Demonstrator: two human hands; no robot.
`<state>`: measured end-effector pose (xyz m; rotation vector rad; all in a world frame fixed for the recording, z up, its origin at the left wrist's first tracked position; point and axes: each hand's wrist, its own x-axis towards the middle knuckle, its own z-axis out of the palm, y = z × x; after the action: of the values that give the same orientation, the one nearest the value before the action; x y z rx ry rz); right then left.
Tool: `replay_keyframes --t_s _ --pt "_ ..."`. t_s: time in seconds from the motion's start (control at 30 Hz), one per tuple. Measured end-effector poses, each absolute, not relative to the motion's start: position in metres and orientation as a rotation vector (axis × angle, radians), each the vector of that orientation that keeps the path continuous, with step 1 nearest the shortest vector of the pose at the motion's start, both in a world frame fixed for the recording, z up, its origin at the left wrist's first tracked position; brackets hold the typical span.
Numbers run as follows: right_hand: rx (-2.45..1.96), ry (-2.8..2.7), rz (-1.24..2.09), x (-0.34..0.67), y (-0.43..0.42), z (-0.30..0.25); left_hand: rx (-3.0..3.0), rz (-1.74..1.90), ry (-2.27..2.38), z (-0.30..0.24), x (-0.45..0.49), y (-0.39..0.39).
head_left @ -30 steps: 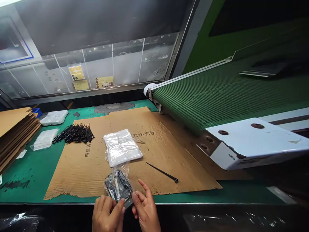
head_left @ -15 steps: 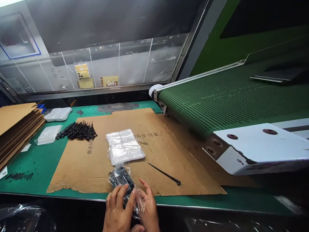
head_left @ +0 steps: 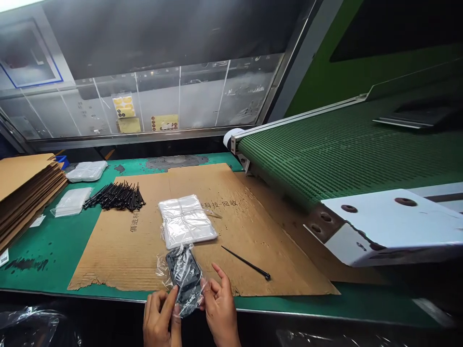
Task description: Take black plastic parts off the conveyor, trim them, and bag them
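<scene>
A dark grey rectangular part with raised edges lies inside a clear plastic bag (head_left: 184, 272) at the front edge of the cardboard. My left hand (head_left: 159, 318) pinches the bag's near left corner between thumb and forefinger. On the other side, my right hand (head_left: 221, 306) grips the bag's right edge, its forefinger pointing forward. Just beyond the bag sits a stack of flat clear bags (head_left: 188, 219). To the right of my hands, one black pin-like piece with a thick head (head_left: 248, 262) rests on the cardboard sheet (head_left: 115, 265).
A pile of similar black pieces (head_left: 117, 196) lies at the left, beside more clear bags (head_left: 72, 201). Stacked cardboard (head_left: 29, 193) stands on the green table (head_left: 39, 246) at far left. The green conveyor belt (head_left: 325, 149) and its white end block (head_left: 390, 221) jut in from the right.
My hands have drawn apart to the bag's two sides, the left moving left and down. The bagged part, partly covered by fingers before, now shows more fully.
</scene>
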<state>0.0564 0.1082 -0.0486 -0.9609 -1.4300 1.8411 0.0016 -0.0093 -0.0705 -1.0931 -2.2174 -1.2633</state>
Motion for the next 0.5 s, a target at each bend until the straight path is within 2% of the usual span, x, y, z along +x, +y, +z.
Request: replay_keyframes --t_s 0.17,0.33,0.5 --pt "-0.813 -1.59 1.854 0.057 0.107 -0.047 -1.138 -0.986 -2.165 -0.043 -0.005 0.005" --pt "-0.878 -1.426 1.94 0.058 0.11 -0.038 -1.612 -1.233 -2.062 -0.026 0.001 0.02" --pt "-1.027 -1.178 2.085 0.06 0.114 -0.029 -1.833 -1.237 -1.873 -0.034 0.015 0.018"
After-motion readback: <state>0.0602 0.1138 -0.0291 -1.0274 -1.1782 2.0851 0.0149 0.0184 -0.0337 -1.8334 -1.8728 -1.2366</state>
